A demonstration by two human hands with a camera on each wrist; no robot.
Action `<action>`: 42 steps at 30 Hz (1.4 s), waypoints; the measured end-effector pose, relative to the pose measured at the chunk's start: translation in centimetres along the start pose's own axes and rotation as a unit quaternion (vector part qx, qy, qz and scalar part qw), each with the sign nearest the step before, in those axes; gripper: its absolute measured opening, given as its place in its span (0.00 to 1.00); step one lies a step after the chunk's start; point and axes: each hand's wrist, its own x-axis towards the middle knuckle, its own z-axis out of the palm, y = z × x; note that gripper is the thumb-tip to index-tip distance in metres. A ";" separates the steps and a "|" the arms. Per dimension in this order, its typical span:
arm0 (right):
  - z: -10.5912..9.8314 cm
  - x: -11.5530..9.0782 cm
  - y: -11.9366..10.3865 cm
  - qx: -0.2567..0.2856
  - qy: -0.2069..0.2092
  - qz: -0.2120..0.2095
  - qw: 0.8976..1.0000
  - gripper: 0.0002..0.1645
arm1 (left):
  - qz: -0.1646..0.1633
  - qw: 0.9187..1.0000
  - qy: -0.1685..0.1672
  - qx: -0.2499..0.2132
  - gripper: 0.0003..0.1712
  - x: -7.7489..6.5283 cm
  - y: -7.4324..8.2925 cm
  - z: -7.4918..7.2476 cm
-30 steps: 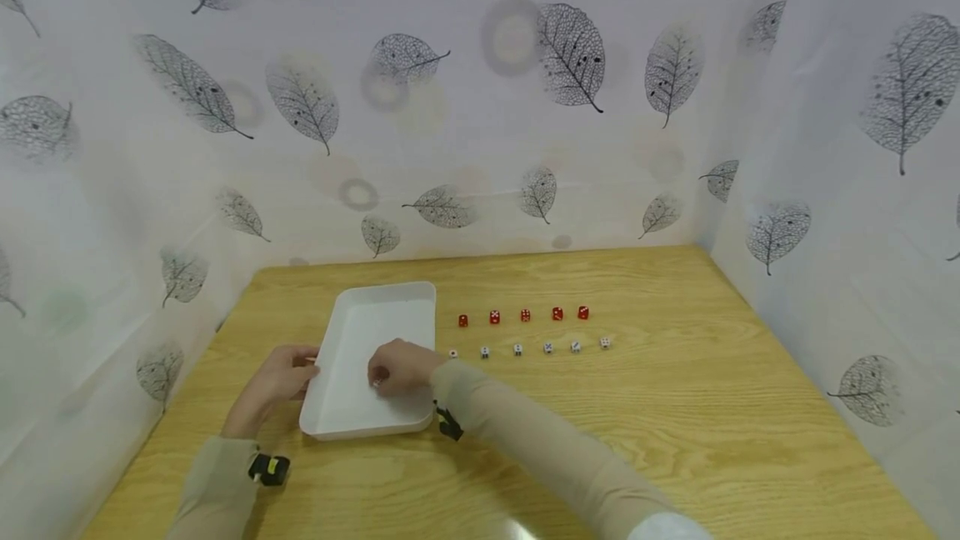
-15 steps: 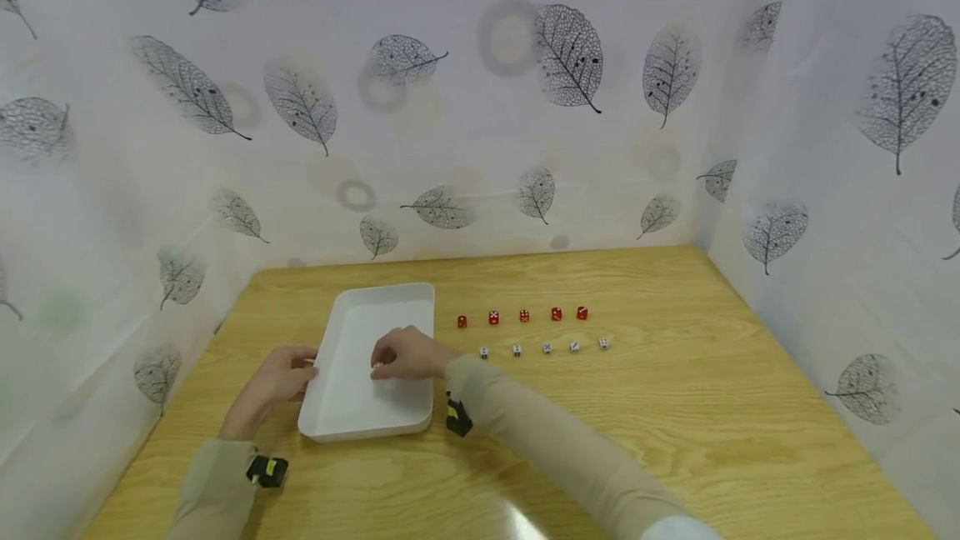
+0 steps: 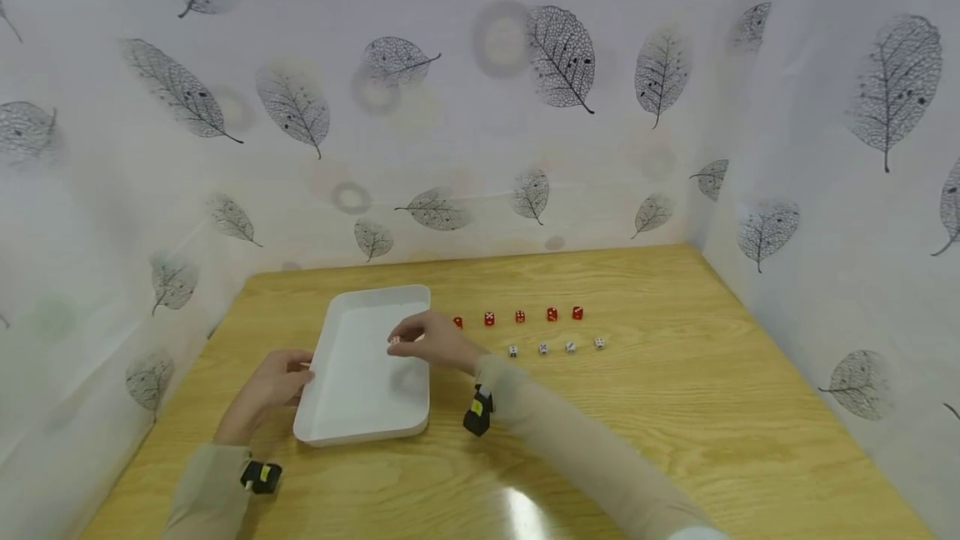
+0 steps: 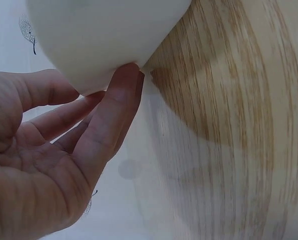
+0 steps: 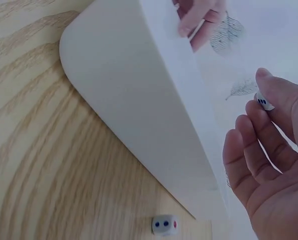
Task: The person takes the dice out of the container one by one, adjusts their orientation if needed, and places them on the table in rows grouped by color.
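A white rectangular tray (image 3: 352,394) lies on the wooden table. At its left side my left hand (image 3: 273,377) holds the rim; in the left wrist view, thumb and fingers take the tray wall (image 4: 108,40) between them. Over the tray's right half, my right hand (image 3: 442,340) pinches a white die (image 3: 395,341) between thumb and index finger. Dark blue pips show on that die (image 5: 263,102) in the right wrist view, where the other fingers are gently bent. The tray's visible floor is bare.
Right of the tray runs a row of red dice (image 3: 520,317). Nearer lies a row of white dice (image 3: 543,348), its left end behind my right hand and sleeve. One white die (image 5: 165,225) sits beside the tray wall. Leaf-patterned sheeting (image 3: 450,132) encloses the table's back and sides.
My right hand has lifted from low in the tray and shifted back and to the right, carrying the white die. My left hand keeps its place on the rim.
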 end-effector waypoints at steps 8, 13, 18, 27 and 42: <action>-2.1 -1.8 1.4 0.018 0.035 0.041 0.998 0.17 | 0.007 1.000 0.004 0.008 0.25 0.0 0.0 -0.1; -3.8 -3.1 2.0 0.012 0.049 0.040 0.998 0.17 | 0.004 1.000 0.006 0.008 0.25 -0.1 -0.1 -0.1; -5.6 -4.5 2.8 0.013 0.058 0.036 0.998 0.16 | 0.005 1.000 0.011 0.009 0.26 -0.1 0.0 0.0; -9.1 -7.5 4.8 -0.017 0.080 0.059 0.995 0.17 | 0.008 1.000 0.024 0.009 0.27 -0.3 0.3 -0.1; -14.9 -13.4 8.7 -0.044 0.103 0.114 0.987 0.19 | 0.027 0.994 0.055 0.090 0.29 -0.3 1.3 0.3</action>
